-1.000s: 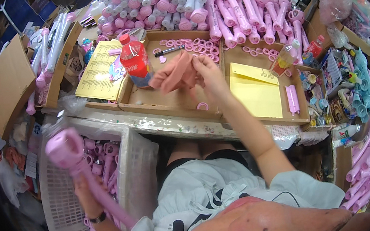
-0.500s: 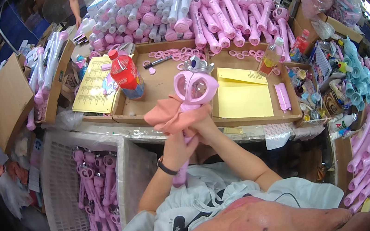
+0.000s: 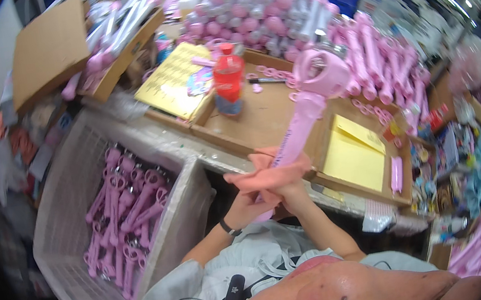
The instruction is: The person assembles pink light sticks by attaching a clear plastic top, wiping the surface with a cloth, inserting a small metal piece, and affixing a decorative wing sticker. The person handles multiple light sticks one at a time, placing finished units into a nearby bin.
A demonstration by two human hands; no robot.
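A pink toy wand [image 3: 298, 130] with a round openwork head stands tilted up and to the right in front of me. My left hand [image 3: 247, 208] is closed round its lower handle. An orange cloth [image 3: 273, 173] wraps the handle just above, and my right hand [image 3: 290, 194] grips the wand through it. The cloth hides part of my right fingers. Past the wand lies a cardboard tray [image 3: 266, 116] holding small pink rings and a black marker [image 3: 263, 80].
A red-labelled bottle [image 3: 229, 81] stands in the tray's left part. Yellow paper [image 3: 353, 153] lies at its right. Left of me, a white plastic crate [image 3: 66, 233] holds several pink wands. More wands [image 3: 374, 59] and white-and-pink sticks [image 3: 252, 9] are heaped at the back.
The wand's head has swung up and to the right, and the cloth now sits lower on the handle instead of just below the head. My view has turned left toward the crate.
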